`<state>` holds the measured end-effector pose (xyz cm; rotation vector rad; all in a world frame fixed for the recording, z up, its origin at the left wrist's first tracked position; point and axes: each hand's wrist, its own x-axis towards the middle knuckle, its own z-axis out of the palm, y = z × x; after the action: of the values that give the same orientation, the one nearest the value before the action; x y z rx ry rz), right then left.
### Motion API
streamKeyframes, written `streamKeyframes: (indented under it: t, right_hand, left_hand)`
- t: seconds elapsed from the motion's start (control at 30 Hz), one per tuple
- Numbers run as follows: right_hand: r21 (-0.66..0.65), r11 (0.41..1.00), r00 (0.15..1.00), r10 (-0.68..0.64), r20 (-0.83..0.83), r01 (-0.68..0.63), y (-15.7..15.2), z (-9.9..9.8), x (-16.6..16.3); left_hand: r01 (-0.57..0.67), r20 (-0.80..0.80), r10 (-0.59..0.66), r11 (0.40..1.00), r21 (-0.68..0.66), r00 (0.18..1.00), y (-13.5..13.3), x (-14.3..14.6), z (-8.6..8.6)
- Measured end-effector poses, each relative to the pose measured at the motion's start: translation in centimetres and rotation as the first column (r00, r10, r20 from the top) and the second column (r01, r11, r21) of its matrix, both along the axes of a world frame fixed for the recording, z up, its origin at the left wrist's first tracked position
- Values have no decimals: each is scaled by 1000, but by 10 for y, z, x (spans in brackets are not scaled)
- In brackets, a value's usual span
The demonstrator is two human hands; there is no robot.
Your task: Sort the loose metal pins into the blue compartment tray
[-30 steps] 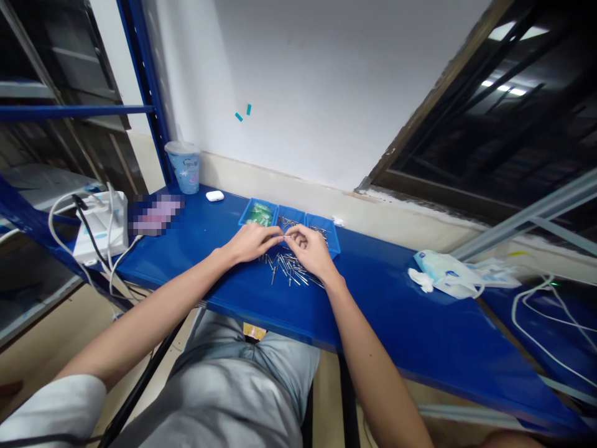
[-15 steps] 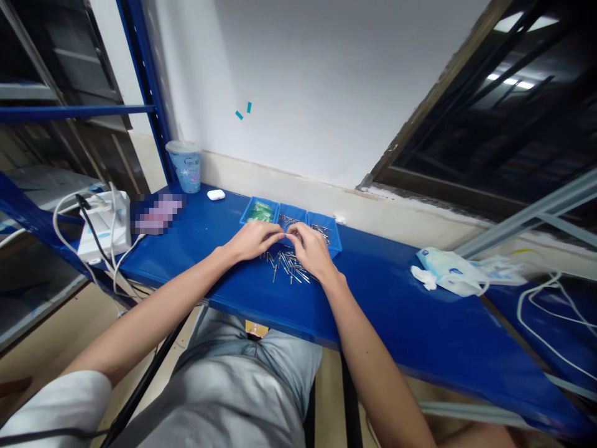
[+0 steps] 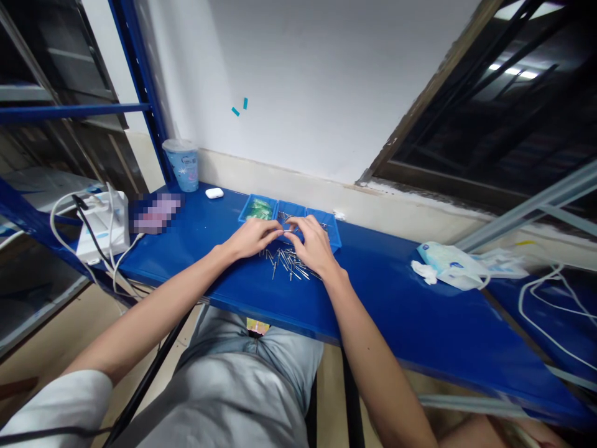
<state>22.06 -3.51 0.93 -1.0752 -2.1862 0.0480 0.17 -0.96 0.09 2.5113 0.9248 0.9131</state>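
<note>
My left hand and my right hand meet fingertip to fingertip above the blue table. Both are closed in a pinch on a small thin rod-like piece, mostly hidden by the fingers. Just below them lies a loose pile of slim metal rods. Right behind the hands stand three blue bins in a row: the left bin holds green pieces, the middle bin small dark metal parts, and the right bin metal pieces, partly covered by my right hand.
A lidded blue cup and a small white case stand at the back left. Further left are a white power strip with cables and a blurred pinkish object. A tissue pack with a crumpled tissue lies at right.
My right index finger has lifted and arched a little, showing more of the thin piece between my fingertips. The pile and bins have stayed put; the view has shifted slightly.
</note>
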Motion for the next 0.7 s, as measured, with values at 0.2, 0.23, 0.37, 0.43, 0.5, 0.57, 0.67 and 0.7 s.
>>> streamKeyframes:
  t: [0.2,0.23,0.37,0.43,0.5,0.57,0.67,0.7]
  right_hand:
    - [133,989,998,-69,-15,70,1,4,5]
    - [170,977,991,-120,-60,129,0,5,7]
    - [299,829,856,-353,-377,473,0,8,21]
    - [310,743,776,-426,-464,593,2,8,27]
    - [299,699,735,-477,-481,650,3,8,29]
    - [284,695,728,-503,-465,661,4,7,29]
    - [282,718,752,-495,-435,636,2,8,24]
    - [285,734,768,-483,-420,617,1,8,22]
  left_hand:
    - [-15,70,18,999,-45,997,0,1,0]
    - [-20,75,24,998,-54,997,-1,1,1]
    - [-13,8,13,999,-40,1000,0,0,0]
    - [12,-58,-14,999,-36,998,1,0,-2]
    - [43,-125,-49,998,-49,991,3,0,-5]
    - [68,-178,-80,995,-72,981,5,0,-7]
    - [93,-222,-113,991,-101,969,5,-1,-7]
    - [103,-229,-127,988,-112,965,5,-1,-6]
